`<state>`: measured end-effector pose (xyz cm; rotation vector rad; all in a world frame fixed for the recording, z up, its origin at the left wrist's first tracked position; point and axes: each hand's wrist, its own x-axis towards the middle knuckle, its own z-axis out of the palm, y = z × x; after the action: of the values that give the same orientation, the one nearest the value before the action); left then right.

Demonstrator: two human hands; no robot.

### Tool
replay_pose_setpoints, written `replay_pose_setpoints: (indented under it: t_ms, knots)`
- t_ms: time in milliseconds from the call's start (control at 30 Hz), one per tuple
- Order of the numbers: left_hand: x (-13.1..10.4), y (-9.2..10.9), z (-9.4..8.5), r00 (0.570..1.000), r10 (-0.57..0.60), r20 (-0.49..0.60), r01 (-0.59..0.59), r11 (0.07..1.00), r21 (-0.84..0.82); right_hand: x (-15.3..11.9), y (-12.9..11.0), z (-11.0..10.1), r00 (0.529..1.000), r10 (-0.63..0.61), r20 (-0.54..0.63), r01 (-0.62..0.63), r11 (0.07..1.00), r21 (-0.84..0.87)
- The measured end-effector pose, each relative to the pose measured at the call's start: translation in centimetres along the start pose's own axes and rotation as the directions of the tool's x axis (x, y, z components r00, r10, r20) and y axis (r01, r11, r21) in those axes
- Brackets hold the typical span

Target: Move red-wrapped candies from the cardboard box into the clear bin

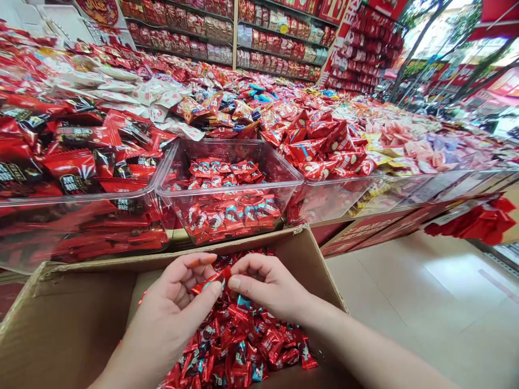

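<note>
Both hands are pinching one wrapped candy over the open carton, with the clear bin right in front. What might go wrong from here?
1. The candy is held only at fingertips between left hand and right hand; it may slip into the cardboard carton among look-alike pieces.
2. The clear bin is flanked by heaped red packets, so items could mix.
3. The carton's flap stands close to the right wrist and might snag it.

A long tabletop heaped with red-wrapped sweets runs beyond the hands, edged with clear plastic bins. Behind it stand wall shelves stocked with red boxes. To the right of the hands lies a pale glossy tiled floor; far right, daylight comes through glass
</note>
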<state>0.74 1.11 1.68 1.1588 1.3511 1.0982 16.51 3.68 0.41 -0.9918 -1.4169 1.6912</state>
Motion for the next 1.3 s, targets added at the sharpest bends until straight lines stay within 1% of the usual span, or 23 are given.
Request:
replay_pose_setpoints:
  t_ms: [100,167,300,400,533,700,800,867,933,1000,1133,1300]
  knots:
    - [-0.5,0.2,0.2,0.992,0.128,-0.017,-0.128,0.991,0.033,0.0,0.0,-0.1,0.999,-0.034,-0.005,0.034,0.998,0.045]
    - [-0.9,0.3,0.4,0.983,0.181,-0.009,-0.181,0.983,0.036,-0.1,0.1,-0.2,0.998,-0.058,0.019,0.058,0.998,0.027]
    - [-1.3,0.5,0.9,0.983,0.181,-0.042,-0.181,0.983,0.006,-0.4,0.3,-0.3,0.992,-0.119,0.032,0.121,0.991,-0.054]
    - [-1.4,0.7,1.0,0.98,0.191,-0.056,-0.189,0.981,0.031,-0.5,0.3,-0.3,0.982,-0.18,0.049,0.185,0.974,-0.133]
    - [-1.5,0.7,1.1,0.974,0.217,-0.067,-0.214,0.976,0.045,-0.5,0.3,-0.4,0.979,-0.198,0.048,0.204,0.954,-0.222]
    - [-1.5,0.1,1.1,0.957,0.282,-0.069,-0.282,0.959,0.01,-0.6,0.4,-0.5,0.973,-0.225,0.057,0.232,0.941,-0.246]
    - [-1.5,-0.1,1.0,0.945,0.324,-0.051,-0.322,0.946,0.044,-0.6,0.4,-0.5,0.971,-0.231,0.061,0.239,0.938,-0.251]
    - [-1.5,0.0,1.0,0.953,0.301,-0.039,-0.297,0.952,0.079,-0.6,0.3,-0.5,0.979,-0.195,0.056,0.203,0.949,-0.239]
    - [-1.5,0.2,0.9,0.973,0.227,-0.037,-0.223,0.97,0.098,-0.5,0.3,-0.5,0.99,-0.132,0.056,0.141,0.972,-0.19]
    - [-1.4,0.4,0.9,0.983,0.175,-0.05,-0.169,0.981,0.096,-0.4,0.3,-0.5,0.994,-0.086,0.063,0.093,0.988,-0.124]
    - [-1.2,0.4,0.7,0.98,0.188,-0.061,-0.182,0.979,0.086,-0.4,0.2,-0.4,0.995,-0.07,0.064,0.076,0.993,-0.095]
    - [-1.1,0.0,0.3,0.989,0.145,0.015,-0.146,0.989,0.035,-0.4,0.2,-0.2,0.996,-0.057,0.065,0.064,0.993,-0.102]
